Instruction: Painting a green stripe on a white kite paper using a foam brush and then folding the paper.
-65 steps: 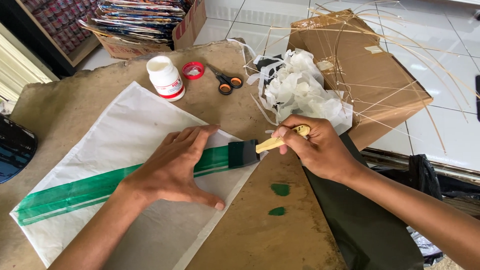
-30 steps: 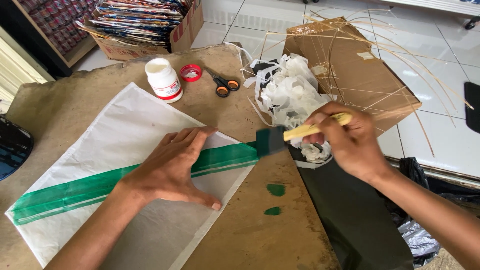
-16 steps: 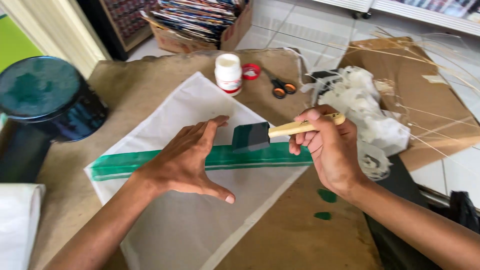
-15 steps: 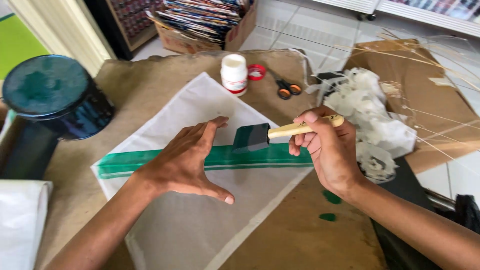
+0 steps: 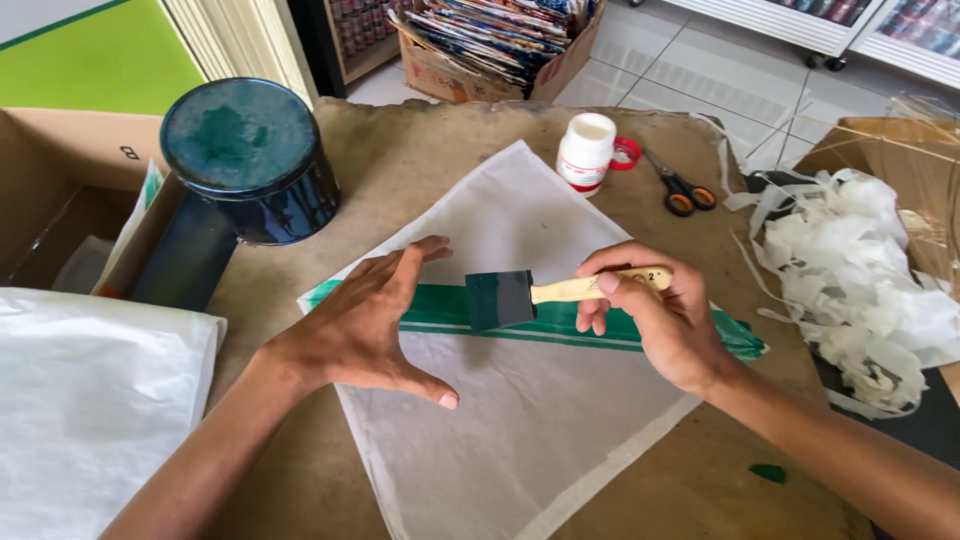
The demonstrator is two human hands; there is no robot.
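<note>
Brown table (image 5: 420, 150), foam brush (image 5: 500, 298) in right fingers (image 5: 615, 285), over green strip (image 5: 560, 325)

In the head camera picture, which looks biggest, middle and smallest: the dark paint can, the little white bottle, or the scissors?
1. Dark paint can, clearly biggest.
2. White bottle and scissors look about alike, so I won't rank them.

The thin white paper sheet (image 5: 520, 440) runs off the bottom edge. The green painted stripe (image 5: 600, 325) vanishes under the right hand (image 5: 660, 320) and foam brush (image 5: 500, 299). The open brown cardboard box (image 5: 60, 190) is cut off at left.
</note>
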